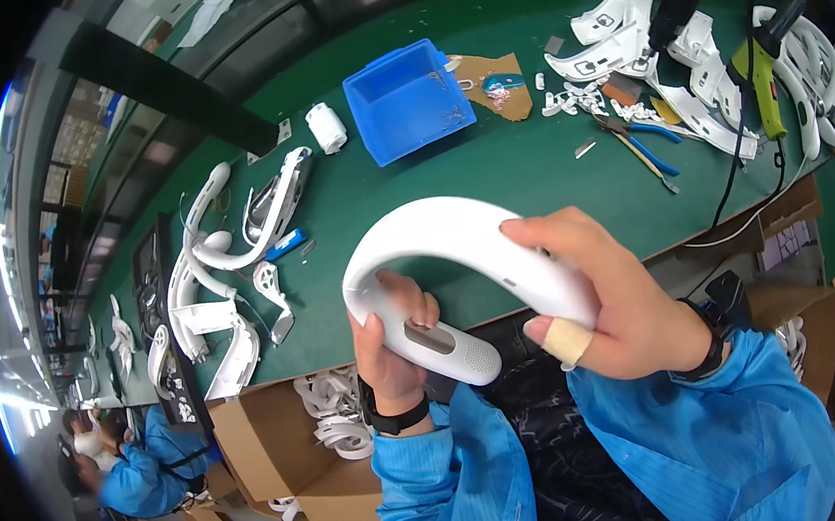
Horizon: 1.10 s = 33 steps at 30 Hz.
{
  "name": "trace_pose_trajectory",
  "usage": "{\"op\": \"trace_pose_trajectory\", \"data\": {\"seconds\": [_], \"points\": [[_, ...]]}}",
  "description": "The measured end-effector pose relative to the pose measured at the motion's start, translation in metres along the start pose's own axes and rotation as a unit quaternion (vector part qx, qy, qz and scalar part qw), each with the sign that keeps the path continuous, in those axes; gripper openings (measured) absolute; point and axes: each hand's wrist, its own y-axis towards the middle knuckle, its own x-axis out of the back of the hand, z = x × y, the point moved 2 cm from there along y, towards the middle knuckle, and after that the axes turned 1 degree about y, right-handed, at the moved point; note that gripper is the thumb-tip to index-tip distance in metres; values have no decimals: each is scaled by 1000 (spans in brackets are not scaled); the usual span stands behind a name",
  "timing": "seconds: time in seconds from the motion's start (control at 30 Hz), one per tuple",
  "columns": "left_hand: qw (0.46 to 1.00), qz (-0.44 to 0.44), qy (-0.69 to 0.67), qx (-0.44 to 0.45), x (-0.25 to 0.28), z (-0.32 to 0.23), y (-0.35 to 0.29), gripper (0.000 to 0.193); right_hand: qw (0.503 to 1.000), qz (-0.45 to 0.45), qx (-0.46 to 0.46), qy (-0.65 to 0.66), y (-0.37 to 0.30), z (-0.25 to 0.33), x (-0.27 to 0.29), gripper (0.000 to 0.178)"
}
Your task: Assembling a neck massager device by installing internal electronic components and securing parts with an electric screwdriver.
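Two hands of yours hold one white curved band (434, 221), raised over the near edge of the green bench (529, 169), its open side toward you. Your left hand (393, 375) is wrapped about the left arm of the band, thumb on the outer side and fingers curled inside the loop, near an oblong opening. Your right hand (607, 297) pinches the right arm between thumb and fingers; a beige wrap (567, 342) circles that thumb, and the band's end there is blurred.

Beyond the band, at the far side, you have a blue bin (426, 139), with a white cylinder (326, 129) to its left and a brown cardboard piece (512, 96) to its right. White curved parts (212, 320) lie at the left. To the right, blue-handled pliers (655, 133) lie near a yellow-green tool (767, 96). Below the bench's near edge, left of you, a cardboard box (265, 446) holds more white pieces (336, 404).
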Motion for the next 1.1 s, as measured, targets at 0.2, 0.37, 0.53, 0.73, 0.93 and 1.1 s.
{"op": "trace_pose_trajectory", "data": {"seconds": [0.2,0.37,0.53,0.73,0.93,1.1], "points": [[990,20,-137,17,6,-4,2,72,928,-46,-206,306,-3,-18,4,71],[981,-45,-186,32,10,2,4,53,859,-73,-246,443,-5,-31,10,73],[981,-36,-189,32,18,12,4,40,805,-49,-242,540,-10,-43,6,75],[983,-22,-182,23,18,10,4,37,757,-35,-243,606,-11,-49,0,74],[983,-26,-179,42,27,11,7,38,761,-36,-228,607,-8,-48,-2,74],[987,-87,-122,53,9,-5,1,30,785,-61,-239,568,-6,-45,-7,75]]}}
